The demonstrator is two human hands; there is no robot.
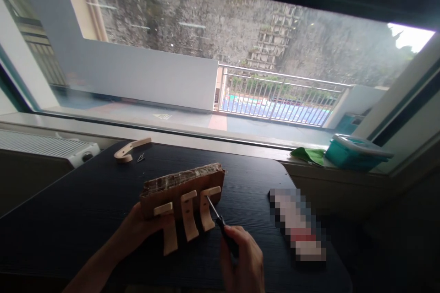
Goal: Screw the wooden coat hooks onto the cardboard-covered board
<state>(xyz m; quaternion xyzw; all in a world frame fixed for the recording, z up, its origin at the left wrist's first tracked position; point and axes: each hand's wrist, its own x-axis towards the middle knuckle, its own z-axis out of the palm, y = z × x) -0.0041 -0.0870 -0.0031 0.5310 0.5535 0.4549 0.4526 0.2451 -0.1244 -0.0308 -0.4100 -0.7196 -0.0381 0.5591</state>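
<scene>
My left hand (146, 223) grips the left end of a brown wooden board (175, 181) with a rough, bark-like upper edge, holding it tilted over the dark table. Three pale bent-wood hooks (190, 215) sit along the board's face. In my right hand (242, 252) is a screwdriver (220, 220) with a dark handle. Its tip meets the rightmost hook (206, 210), near the top; whether a screw is there is too small to tell. A loose wooden hook (128, 150) lies at the table's far left, beside a few small screws (140, 158).
The black table (247, 183) stands against a window sill (172, 139). A pixelated object (297, 224) lies on its right side. On the sill are a teal box (354, 152) and a green cloth (307, 154). A white radiator (48, 146) is at the left.
</scene>
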